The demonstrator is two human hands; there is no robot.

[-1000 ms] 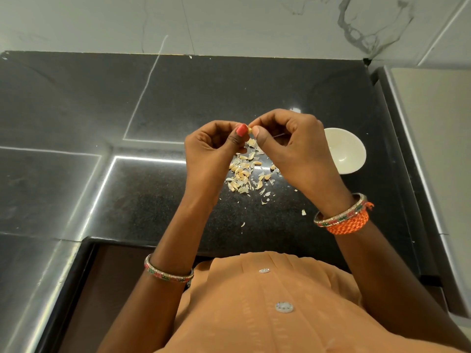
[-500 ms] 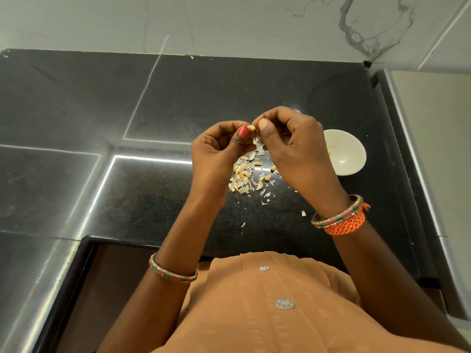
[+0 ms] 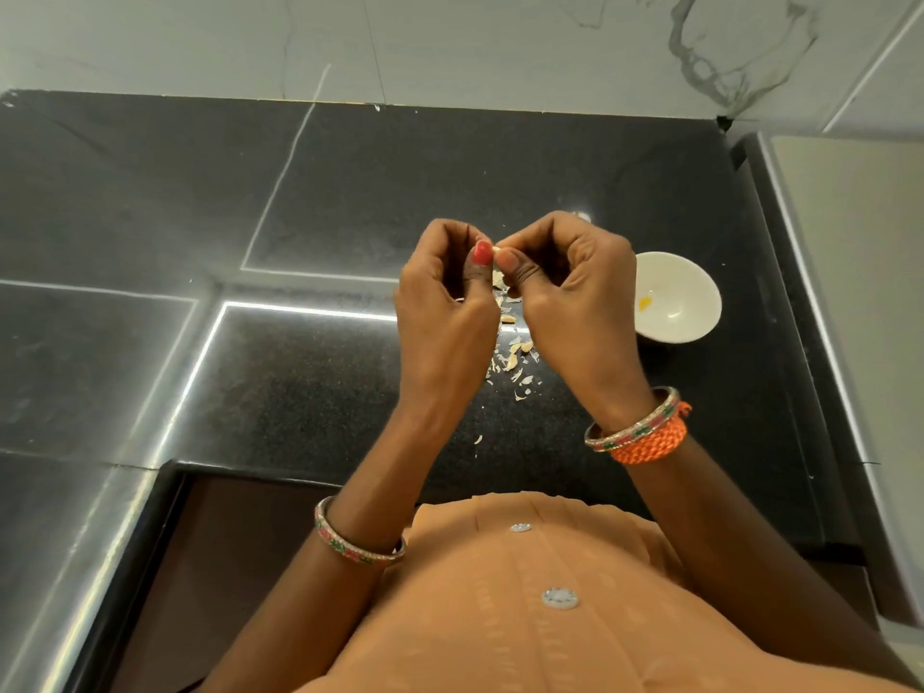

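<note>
My left hand (image 3: pixel 445 312) and my right hand (image 3: pixel 575 302) meet thumb to thumb above the black counter (image 3: pixel 350 192). Between the fingertips of both hands is pinched a small pale piece (image 3: pixel 497 250), perhaps a seed or a clove, mostly hidden. Below the hands lies a scatter of pale husk flakes (image 3: pixel 515 360) on the counter. A small white bowl (image 3: pixel 675 297) stands just right of my right hand, with one yellow bit (image 3: pixel 645 303) inside it.
A marble wall (image 3: pixel 500 42) rises behind the counter. A raised pale surface with a metal edge (image 3: pixel 850 292) borders the counter on the right. The counter's front edge steps down to a dark recess (image 3: pixel 225 542) at lower left.
Both hands have stayed together over the husk pile, with the fingers shifting slightly on the small piece. The bowl has not moved.
</note>
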